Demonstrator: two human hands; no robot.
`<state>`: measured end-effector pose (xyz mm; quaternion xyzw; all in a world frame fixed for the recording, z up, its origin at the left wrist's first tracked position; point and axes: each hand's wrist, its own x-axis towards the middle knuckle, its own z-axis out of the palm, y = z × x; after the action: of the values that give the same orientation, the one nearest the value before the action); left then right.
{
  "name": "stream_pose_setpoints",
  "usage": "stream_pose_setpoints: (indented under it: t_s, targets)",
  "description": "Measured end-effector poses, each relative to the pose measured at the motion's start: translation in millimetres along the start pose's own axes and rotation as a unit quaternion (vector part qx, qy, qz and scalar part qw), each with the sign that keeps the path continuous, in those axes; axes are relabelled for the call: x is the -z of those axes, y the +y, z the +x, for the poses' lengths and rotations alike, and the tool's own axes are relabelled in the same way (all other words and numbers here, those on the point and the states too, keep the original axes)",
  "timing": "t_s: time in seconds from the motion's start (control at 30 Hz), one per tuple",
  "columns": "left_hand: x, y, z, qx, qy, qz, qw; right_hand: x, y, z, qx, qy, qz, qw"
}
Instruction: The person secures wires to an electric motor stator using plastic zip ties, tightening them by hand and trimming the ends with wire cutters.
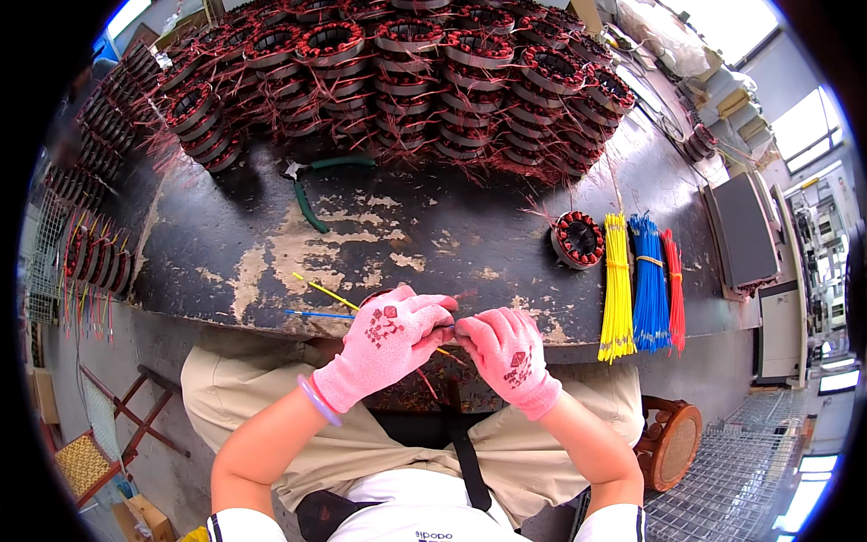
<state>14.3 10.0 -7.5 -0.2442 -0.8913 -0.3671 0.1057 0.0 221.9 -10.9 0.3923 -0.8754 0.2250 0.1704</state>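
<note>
Between the meeting fingertips of the two gloved hands, just in front of the table's near edge, is a short dark strand (451, 322), so covered that its kind and ends are hard to make out. The left hand (390, 332) has thumb and fingertips pressed together on it; the right hand (502, 354) pinches close beside, its fingertips almost touching the left's. Both wear pink gloves.

Two wires stick out leftward from behind the left hand, one yellow wire (327, 291) and one blue wire (318, 314); their other ends are hidden. A dark, reddish edge shows above the knuckles, too covered to identify.

On the worn black table (433, 212) lies one pair of green-handled pliers (312, 206), jaws apart. Toward the right, one wound ring (578, 240) sits by itself, next to three wire bundles: one yellow bundle (616, 294), one blue bundle (649, 289) and one red bundle (674, 294).

Behind, stacked rings (409, 34) with red windings overlap too much to count, and the upper rim cuts some off. One wooden stool (673, 444) is partly hidden by the right leg.
</note>
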Motion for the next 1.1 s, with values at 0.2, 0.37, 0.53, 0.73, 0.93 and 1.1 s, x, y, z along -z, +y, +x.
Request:
stream_pose_setpoints:
  t_s: [0.2, 0.37, 0.53, 0.73, 0.93, 1.1]
  targets:
    - [17.6, 5.8, -2.0, 0.002, 0.009, 0.005, 1.0, 5.7, 9.9, 4.1, 0.061, -0.052, -0.01, 0.997]
    - [34.7, 9.8, -5.4, -0.005, 0.064, 0.129, 0.99, -3.8, 17.5, 5.5, 0.079, -0.061, -0.042, 0.994]
    - [12.3, 3.5, -1.6, 0.02, 0.027, 0.126, 0.991, 2.6, 18.7, 4.2, 0.059, -0.054, -0.022, 0.997]
    - [3.5, 0.3, -4.9, 0.057, 0.022, 0.103, 0.993, 82.0, 56.4, -60.4, -0.274, 0.143, 0.018, 0.951]
    - [5.7, 3.3, -7.7, 0.067, 0.013, 0.102, 0.992, 169.9, 147.8, -204.9, -0.596, 0.114, -0.251, 0.754]
    - [-0.2, 3.8, -4.4, 0.061, -0.001, 0.114, 0.992, 150.9, 175.6, -245.2, -0.65, 0.25, 0.231, 0.68]
